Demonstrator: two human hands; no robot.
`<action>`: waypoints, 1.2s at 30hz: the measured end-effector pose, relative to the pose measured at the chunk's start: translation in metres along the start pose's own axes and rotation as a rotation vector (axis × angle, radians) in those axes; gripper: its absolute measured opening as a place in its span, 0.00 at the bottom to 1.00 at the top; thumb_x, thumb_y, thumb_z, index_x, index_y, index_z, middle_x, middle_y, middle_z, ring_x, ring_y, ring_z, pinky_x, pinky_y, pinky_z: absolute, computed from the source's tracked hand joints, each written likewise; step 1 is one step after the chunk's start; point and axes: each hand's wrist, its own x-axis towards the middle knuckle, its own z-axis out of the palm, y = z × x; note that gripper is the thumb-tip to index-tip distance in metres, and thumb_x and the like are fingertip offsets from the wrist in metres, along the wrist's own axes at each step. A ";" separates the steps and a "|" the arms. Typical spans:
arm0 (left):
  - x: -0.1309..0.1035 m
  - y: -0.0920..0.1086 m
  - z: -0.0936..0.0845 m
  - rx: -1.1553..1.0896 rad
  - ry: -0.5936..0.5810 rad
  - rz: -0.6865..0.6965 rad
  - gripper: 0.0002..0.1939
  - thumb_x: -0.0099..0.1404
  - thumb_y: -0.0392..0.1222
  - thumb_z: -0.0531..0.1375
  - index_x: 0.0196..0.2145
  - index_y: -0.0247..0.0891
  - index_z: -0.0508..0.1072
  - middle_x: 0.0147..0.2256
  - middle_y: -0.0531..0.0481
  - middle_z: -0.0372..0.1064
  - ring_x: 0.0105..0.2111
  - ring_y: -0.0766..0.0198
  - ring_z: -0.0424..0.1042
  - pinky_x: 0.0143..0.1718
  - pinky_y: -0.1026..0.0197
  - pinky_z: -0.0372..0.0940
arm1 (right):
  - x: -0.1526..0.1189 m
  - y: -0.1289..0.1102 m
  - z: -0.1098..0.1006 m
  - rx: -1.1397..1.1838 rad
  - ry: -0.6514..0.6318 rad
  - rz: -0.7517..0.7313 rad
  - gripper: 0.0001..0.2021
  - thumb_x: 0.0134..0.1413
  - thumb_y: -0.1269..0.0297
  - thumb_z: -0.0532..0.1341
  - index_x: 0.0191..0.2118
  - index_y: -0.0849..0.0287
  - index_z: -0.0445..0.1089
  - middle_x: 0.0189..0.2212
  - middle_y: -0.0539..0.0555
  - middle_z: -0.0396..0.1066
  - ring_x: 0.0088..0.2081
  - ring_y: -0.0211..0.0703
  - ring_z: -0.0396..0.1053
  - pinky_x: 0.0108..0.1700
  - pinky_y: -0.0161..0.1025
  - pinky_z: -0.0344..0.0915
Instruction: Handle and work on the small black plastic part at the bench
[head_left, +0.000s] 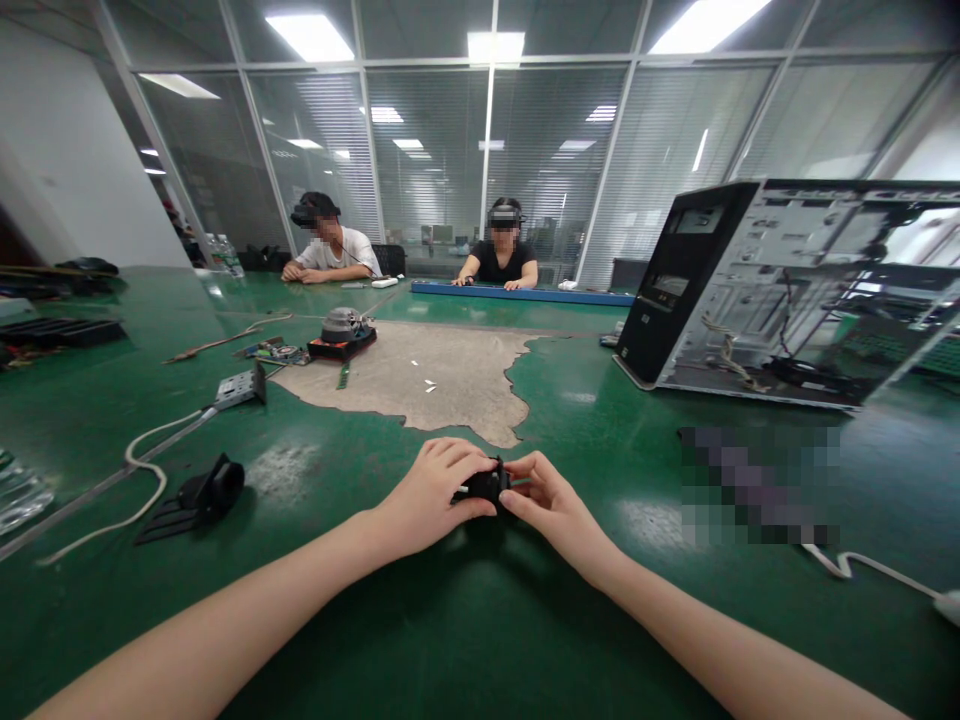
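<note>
Both my hands meet over the green table, gripping one small black part (486,485) whose kind I cannot make out. My left hand (437,485) wraps round it from the left, thumb below and fingers over the top. From the right, my right hand (546,497) pinches its end between thumb and fingers. Much of the part is hidden by the fingers. To the left of my hands lies a black plastic piece (202,492) with a round opening and flat slats.
An open computer case (697,300) stands at the right. A heatsink fan (343,332), a metal bracket (238,386) and a white cable (154,455) lie to the left. A blurred dark object (757,485) rests at right. Two people (334,250) sit across the green table (480,640).
</note>
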 end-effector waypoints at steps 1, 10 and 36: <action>0.000 0.001 0.000 0.045 0.000 -0.012 0.19 0.55 0.45 0.62 0.44 0.41 0.64 0.43 0.49 0.65 0.46 0.56 0.60 0.48 0.51 0.53 | 0.000 0.000 0.000 0.004 0.001 -0.002 0.12 0.46 0.60 0.62 0.35 0.55 0.58 0.34 0.49 0.65 0.35 0.38 0.65 0.38 0.38 0.62; 0.000 0.009 -0.001 -0.182 -0.041 -0.229 0.21 0.52 0.41 0.63 0.44 0.42 0.64 0.40 0.51 0.63 0.41 0.59 0.64 0.38 0.60 0.64 | -0.001 0.002 -0.001 -0.008 -0.012 0.001 0.13 0.46 0.60 0.62 0.36 0.56 0.58 0.34 0.50 0.66 0.36 0.39 0.66 0.38 0.39 0.62; -0.001 0.000 -0.001 -0.102 0.017 -0.062 0.25 0.48 0.42 0.66 0.45 0.42 0.65 0.43 0.49 0.59 0.44 0.58 0.61 0.46 0.55 0.60 | -0.001 -0.004 0.000 -0.068 -0.002 0.004 0.13 0.46 0.59 0.61 0.38 0.57 0.61 0.36 0.51 0.68 0.38 0.41 0.67 0.41 0.41 0.63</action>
